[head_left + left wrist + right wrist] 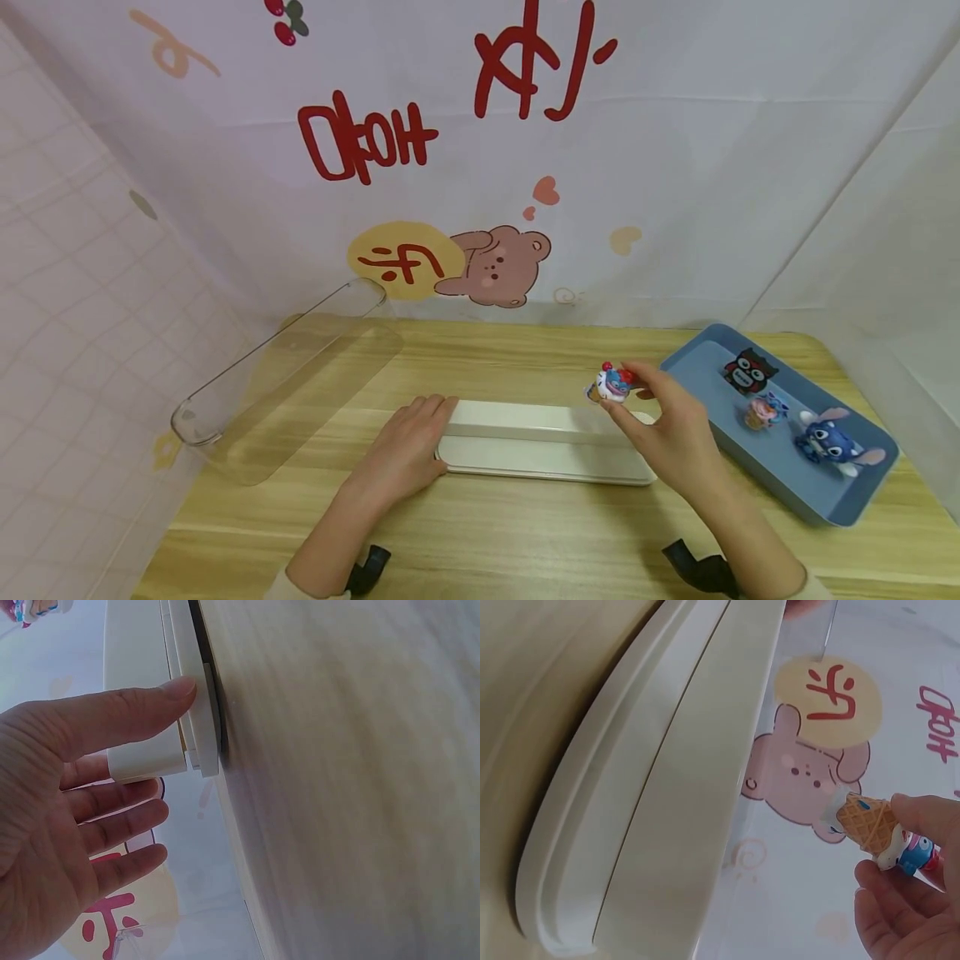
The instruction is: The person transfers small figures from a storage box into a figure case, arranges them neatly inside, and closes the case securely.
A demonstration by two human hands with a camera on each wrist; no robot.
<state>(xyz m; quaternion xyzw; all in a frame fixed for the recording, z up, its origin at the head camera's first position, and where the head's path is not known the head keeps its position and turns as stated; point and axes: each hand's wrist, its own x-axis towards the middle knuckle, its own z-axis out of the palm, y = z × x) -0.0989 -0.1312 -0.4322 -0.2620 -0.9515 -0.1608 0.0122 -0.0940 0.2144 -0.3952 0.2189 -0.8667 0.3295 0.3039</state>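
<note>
Over on the right of the pale wood-grain tabletop (525,533), a blue rectangular plastic tray (817,492) holds three small figures: a black owl-like figure with red markings (748,371), a pink-and-blue ice-cream figure (763,412) and a blue long-eared creature figure (828,440). A long white plastic base with rounded ends (540,442) lies across the middle. Its matching clear rounded plastic cover (285,375) lies apart at the left, tipped against the backdrop. The white cloth backdrop (712,167) carries mirrored red lettering I cannot read, a brown bear and a yellow circle. The left hand (408,450) lies flat with straight fingers, thumb pressing the base's left end. The right hand (671,429) pinches a small ice-cream-cone figure with a waffle cone and red-and-blue top (611,383) above the base's right end.
</note>
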